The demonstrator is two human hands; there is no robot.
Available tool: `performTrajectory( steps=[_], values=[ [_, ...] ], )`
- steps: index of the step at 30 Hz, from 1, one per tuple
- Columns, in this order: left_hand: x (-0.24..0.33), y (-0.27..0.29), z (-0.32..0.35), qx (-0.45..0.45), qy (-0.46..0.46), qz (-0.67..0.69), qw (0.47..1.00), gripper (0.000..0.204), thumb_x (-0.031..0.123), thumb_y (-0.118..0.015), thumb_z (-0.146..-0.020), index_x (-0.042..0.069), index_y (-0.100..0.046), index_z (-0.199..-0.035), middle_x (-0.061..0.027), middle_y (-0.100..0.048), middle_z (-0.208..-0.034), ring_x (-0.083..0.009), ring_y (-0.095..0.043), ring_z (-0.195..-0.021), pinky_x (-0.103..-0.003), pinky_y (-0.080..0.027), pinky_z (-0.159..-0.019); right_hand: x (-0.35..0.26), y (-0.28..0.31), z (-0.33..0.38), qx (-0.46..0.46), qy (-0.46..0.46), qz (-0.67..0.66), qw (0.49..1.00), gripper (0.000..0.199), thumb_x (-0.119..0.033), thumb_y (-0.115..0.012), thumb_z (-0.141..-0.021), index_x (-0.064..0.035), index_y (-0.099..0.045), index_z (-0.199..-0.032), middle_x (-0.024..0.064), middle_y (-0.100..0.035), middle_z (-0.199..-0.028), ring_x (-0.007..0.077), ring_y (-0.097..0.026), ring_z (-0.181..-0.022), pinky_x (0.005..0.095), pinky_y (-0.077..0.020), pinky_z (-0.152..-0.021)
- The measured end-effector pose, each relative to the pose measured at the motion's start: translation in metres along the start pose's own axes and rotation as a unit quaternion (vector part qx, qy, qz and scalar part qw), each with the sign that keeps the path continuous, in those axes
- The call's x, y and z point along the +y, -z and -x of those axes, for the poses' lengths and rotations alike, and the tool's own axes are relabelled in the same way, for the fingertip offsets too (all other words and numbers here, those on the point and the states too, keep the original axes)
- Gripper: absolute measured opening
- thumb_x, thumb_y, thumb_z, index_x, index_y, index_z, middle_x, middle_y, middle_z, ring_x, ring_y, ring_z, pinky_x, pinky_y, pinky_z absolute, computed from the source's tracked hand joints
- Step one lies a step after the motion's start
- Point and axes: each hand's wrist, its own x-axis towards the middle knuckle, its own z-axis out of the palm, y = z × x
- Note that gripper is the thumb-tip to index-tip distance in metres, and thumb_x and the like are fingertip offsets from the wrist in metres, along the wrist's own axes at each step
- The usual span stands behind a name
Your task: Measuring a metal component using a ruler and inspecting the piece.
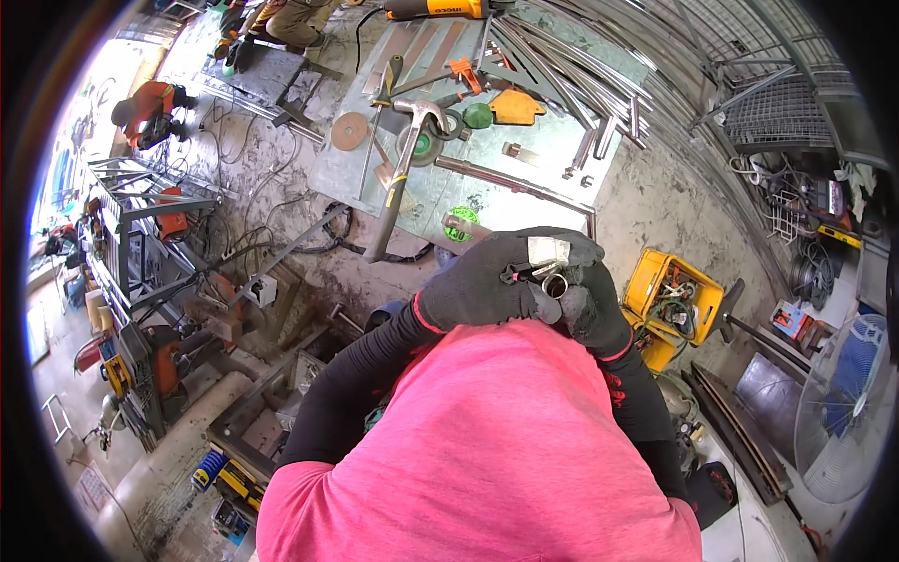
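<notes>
Left hand [487, 281] and right hand [590, 304] curled tight around a metal tube [554, 285].
Only its open end shows; the pale patch [548, 250] above is unclear.

Left fingers [541, 302] and right fingers [581, 307] curled, close together — arms [361, 384] bent.

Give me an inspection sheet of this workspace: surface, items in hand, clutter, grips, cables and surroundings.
Surface: pale sheet, scuffed, crowded with tools.
Items in hand: metal tube, open end facing the camera.
Clutter: hammer, screwdriver, brown disc and orange clamp over the sheet; the hammer's handle reaches past its near edge.
Grips: right grip, gloved, curled around the tube; left grip, gloved, close against it, closure unclear.
Cables: black cable at the yellow power tool; more on the floor at left.
Surroundings: yellow crate of tools and fan at right; person in orange bent low at left.
</notes>
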Motion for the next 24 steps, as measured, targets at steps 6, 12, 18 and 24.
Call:
performTrajectory(
  steps=[6, 12, 18, 24],
  values=[
    [-0.018, 0.005, -0.003, 0.032, -0.032, -0.094, 0.995, 0.065, 0.02, -0.087, -0.091, 0.0, -0.062, -0.147, -0.0134, -0.071, -0.136, -0.0221, -0.068, -0.122, -0.039, -0.054, -0.106, 0.024, -0.006, 0.016, -0.004, -0.118, -0.1, 0.988, 0.05, -0.027, -0.066, -0.11, 0.0002, -0.057, -0.151, 0.0145, -0.062, -0.144, 0.0264, -0.062, -0.128, 0.0403, -0.049, -0.11],
    [-0.013, 0.003, -0.006, 0.242, -0.016, -0.198, 0.95, 0.057, 0.019, -0.09, -0.086, 0.002, -0.069, -0.136, -0.0152, -0.073, -0.12, -0.0276, -0.072, -0.109, -0.039, -0.057, -0.095, -0.012, 0.016, -0.026, 0.035, -0.191, -0.202, 0.96, 0.05, -0.033, -0.047, -0.118, 0.0016, -0.055, -0.153, 0.0097, -0.069, -0.128, 0.0141, -0.063, -0.108, 0.0301, -0.0522, -0.094],
    [0.004, -0.009, -0.017, 0.254, 0.004, -0.392, 0.884, 0.031, 0.034, -0.086, -0.087, 0.005, -0.077, -0.093, -0.0109, -0.068, -0.079, -0.0309, -0.068, -0.071, -0.041, -0.052, -0.066, -0.013, -0.009, -0.035, 0.163, -0.15, -0.129, 0.967, 0.054, -0.039, -0.046, -0.117, 0.0052, -0.063, -0.142, 0.0032, -0.068, -0.096, 0.0111, -0.058, -0.076, 0.0295, -0.0492, -0.067],
    [0.012, -0.018, -0.027, 0.259, -0.022, -0.455, 0.852, 0.034, 0.038, -0.088, -0.083, 0.007, -0.074, -0.086, -0.0078, -0.064, -0.071, -0.0294, -0.067, -0.068, -0.044, -0.051, -0.065, 0.02, -0.024, -0.029, 0.227, -0.032, -0.003, 0.973, 0.065, -0.049, -0.042, -0.117, 0.0082, -0.063, -0.141, 0.0079, -0.074, -0.107, 0.0168, -0.07, -0.089, 0.0332, -0.0562, -0.076]
  ],
)
